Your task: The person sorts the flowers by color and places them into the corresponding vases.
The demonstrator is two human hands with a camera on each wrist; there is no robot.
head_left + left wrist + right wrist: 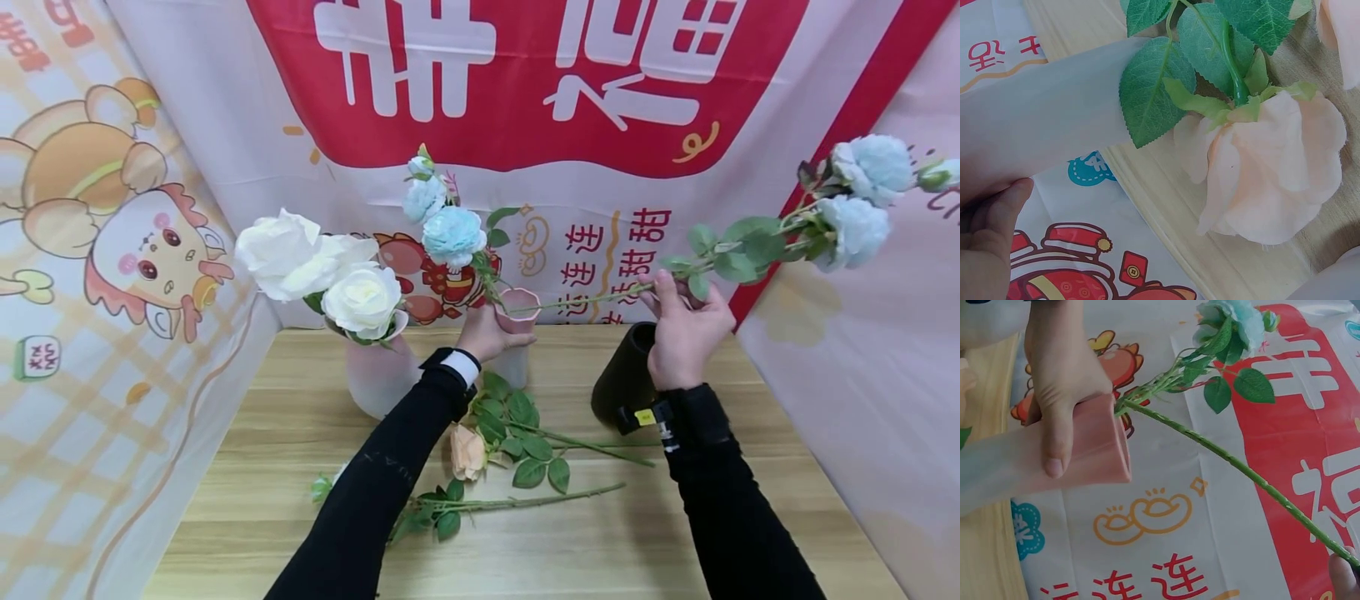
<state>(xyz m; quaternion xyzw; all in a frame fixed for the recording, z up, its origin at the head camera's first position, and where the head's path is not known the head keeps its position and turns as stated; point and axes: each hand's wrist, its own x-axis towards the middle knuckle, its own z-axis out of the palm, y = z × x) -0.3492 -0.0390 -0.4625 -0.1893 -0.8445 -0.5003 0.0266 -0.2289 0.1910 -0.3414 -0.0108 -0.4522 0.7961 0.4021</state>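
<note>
My left hand point(483, 335) grips a slim pink-and-white vase point(512, 368) just below its rim, with the thumb across the front. A spray of light blue flowers point(453, 237) stands in it and leans left. My right hand point(688, 332) pinches the green stem of a second light blue flower spray point(858, 233), whose blooms point to the right. That stem point(1229, 456) stretches sideways, its far end right at the vase's mouth. In the left wrist view, a peach rose point(1272, 169) lies beside the vase.
A wider pink-and-white vase point(378, 375) with white roses point(363, 300) stands at the left. A black vase point(621, 379) stands by my right wrist. Leafy stems point(525, 503) lie on the wooden table point(570, 558) in front. A printed cloth point(450, 142) hangs behind.
</note>
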